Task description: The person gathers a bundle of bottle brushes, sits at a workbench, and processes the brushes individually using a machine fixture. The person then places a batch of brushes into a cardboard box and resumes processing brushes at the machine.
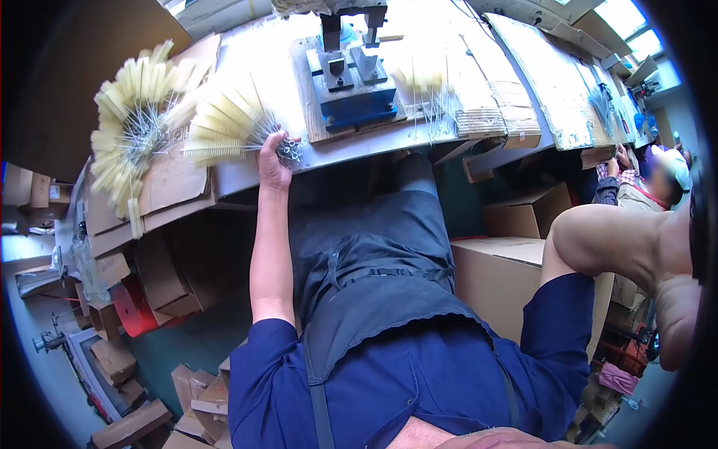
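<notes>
Now the left hand point(275, 163) is clasping wire stems of the brush bundle point(221, 135), whose pale bristles are fanning out leftward from it. Well to its right, the right hand point(677, 318) is bending; its grip cannot be told.

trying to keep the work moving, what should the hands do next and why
Perhaps lower the right hand toward the bench: it is raised near the camera, away from the work, while the left hand alone holds the brushes by their wire ends.
</notes>
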A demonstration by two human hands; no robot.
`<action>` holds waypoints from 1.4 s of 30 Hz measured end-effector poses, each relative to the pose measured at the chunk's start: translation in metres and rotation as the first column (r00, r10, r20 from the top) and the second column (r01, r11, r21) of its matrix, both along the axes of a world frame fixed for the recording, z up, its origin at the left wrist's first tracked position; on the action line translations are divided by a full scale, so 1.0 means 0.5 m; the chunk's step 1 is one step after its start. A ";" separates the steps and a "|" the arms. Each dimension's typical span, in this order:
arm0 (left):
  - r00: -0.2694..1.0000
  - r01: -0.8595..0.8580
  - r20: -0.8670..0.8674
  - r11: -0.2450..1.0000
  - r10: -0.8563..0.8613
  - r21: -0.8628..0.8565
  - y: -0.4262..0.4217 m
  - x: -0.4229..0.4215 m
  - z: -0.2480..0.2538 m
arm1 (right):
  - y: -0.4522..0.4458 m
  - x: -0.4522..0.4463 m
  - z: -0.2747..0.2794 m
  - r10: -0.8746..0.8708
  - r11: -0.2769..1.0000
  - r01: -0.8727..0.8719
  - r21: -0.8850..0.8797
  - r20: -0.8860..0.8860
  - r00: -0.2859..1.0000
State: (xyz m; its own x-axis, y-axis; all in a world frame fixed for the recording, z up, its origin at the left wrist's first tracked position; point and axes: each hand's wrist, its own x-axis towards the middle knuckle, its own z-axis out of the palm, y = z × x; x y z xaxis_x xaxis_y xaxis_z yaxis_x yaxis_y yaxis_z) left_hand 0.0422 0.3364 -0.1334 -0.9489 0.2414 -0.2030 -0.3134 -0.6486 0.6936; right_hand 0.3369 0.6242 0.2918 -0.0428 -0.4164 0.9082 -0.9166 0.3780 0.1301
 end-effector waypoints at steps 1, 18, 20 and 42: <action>1.000 -0.006 0.007 1.000 0.006 -0.004 0.001 0.000 0.002 | 0.000 0.002 0.005 0.005 1.000 -0.005 0.008 -0.008 1.000; 0.999 0.027 0.048 0.998 -0.024 -0.052 -0.002 0.014 0.010 | 0.055 0.096 0.040 -0.002 0.991 0.032 0.131 -0.226 0.974; 0.998 -0.010 0.064 0.998 0.014 -0.061 0.002 0.026 0.018 | 0.074 0.119 0.040 -0.010 0.990 0.043 0.132 -0.243 0.970; 0.999 0.034 0.018 0.995 -0.033 -0.096 -0.011 0.015 -0.001 | 0.036 0.079 -0.003 0.031 0.999 -0.025 0.038 -0.164 0.986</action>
